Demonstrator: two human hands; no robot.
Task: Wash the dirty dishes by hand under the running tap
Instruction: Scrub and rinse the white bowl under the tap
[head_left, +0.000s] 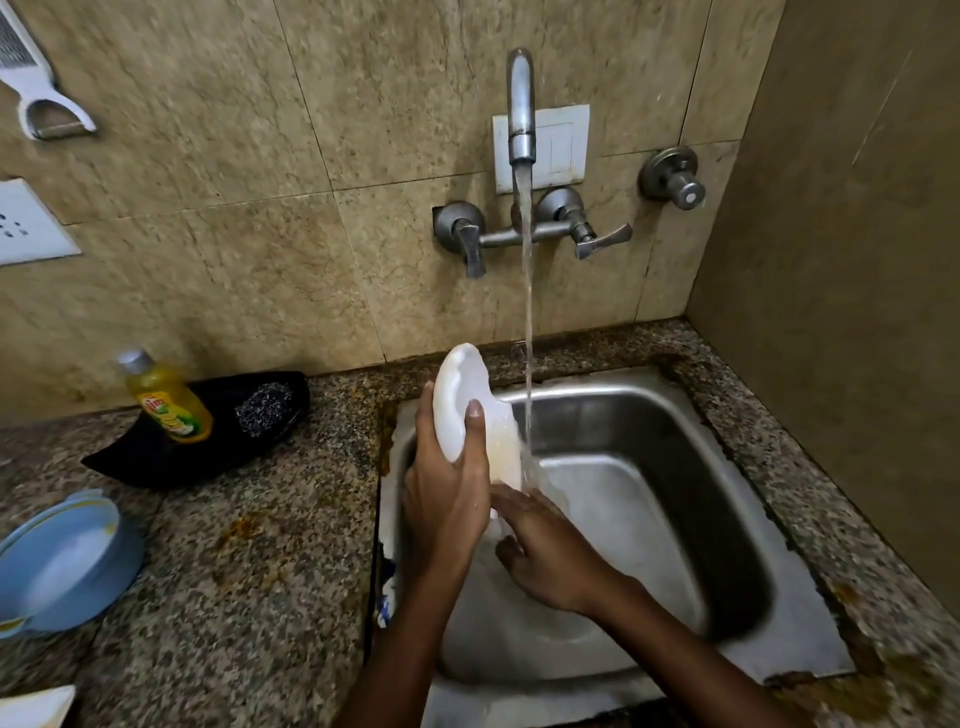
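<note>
Fingers (474, 415) of the left hand (447, 499) grip the white plate (460, 395) on edge.

plate (460, 410) over sink (727, 519), bottle (169, 400) left

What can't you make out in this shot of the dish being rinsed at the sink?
All in the head view:
- White dish: held nearly edge-on, its lower part covered by the left hand and blurred by water, so its exact type and cleanliness are unclear.
- Right hand: motion-blurred; fingertips against the dish are indistinct.
- Detergent bottle: label too small to read.
- Blue bowl: cut off by the left edge.
- Sink drain: hidden by the arms.
</note>
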